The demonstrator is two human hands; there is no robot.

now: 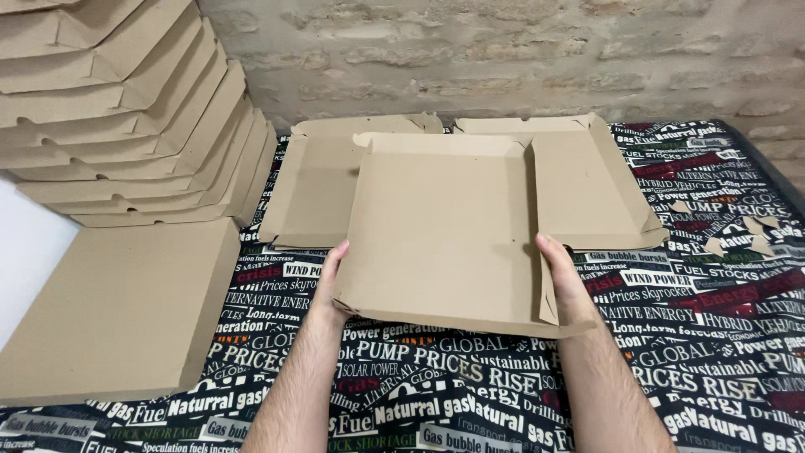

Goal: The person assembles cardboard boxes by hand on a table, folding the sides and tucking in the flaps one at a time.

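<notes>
The person holds a half-folded cardboard pizza box [440, 231] w/ both hands, just above a cloth [713, 352] printed with newspaper-style words in black, white, red and green. The left hand [329, 281] grips the near left corner of the box: thumb lies along the left edge and the fingers go under the panel, so they are hidden. The right hand [560, 281] takes the right side, thumb on top next to the raised side wall, fingers below and not visible. Both hands are closed around the cardboard, not flat on it. This grip from two sides probably keeps the thin sheet level and stops it from bending.

The box is in the middle of the view, tilted a bit, its far wall and right wall already standing up. Behind it, partly covered, lies an unfolded flat box blank [587, 180] on the cloth, near a rough stone wall [503, 59].

At left a leaning stack of finished boxes [126, 117] rises against the wall, approx. ten or more, each one shifted a little from the next. In front of the stack one closed box [117, 310] lies flat, touching the cloth edge. Far right, a few small cardboard scraps [742, 235] lie on the cloth, well apart from the hands.
</notes>
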